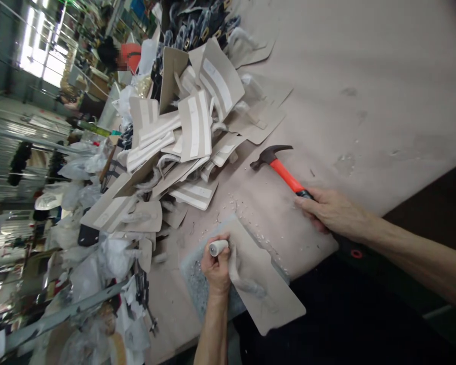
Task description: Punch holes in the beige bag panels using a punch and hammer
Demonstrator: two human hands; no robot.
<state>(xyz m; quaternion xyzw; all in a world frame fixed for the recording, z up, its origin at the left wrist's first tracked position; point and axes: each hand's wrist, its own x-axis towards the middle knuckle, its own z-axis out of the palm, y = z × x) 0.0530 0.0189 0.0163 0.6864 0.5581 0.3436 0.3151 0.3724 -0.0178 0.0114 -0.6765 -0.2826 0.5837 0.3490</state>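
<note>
We have a beige panel (268, 268) in front of us, lying partly over a grey, speckled slab (198, 276) at the near edge of the desk (338, 111), with one corner reaching out past that edge. A strap wrapped in clear plastic (247, 285) curves along the panel's face. Our left hand (216, 268) curls its fingers and thumb around a pale cylinder (218, 247) at the panel's strap side, its round end turned toward us. Our right hand (322, 207) grips the black end of a claw hammer (288, 176) with an orange handle; its dark head is well apart from the cylinder, near the heap of panels. Small white bits (264, 236) lie scattered on the desk beside the slab. Farther across, we see the heap of similar beige panels (195, 124), overlapping at many angles, several with pale strips. Dark straps with gold-coloured buckles (201, 31) lie behind it. Beyond the desk are clear plastic bags (112, 253) and a person in an orange garment (131, 55).
</note>
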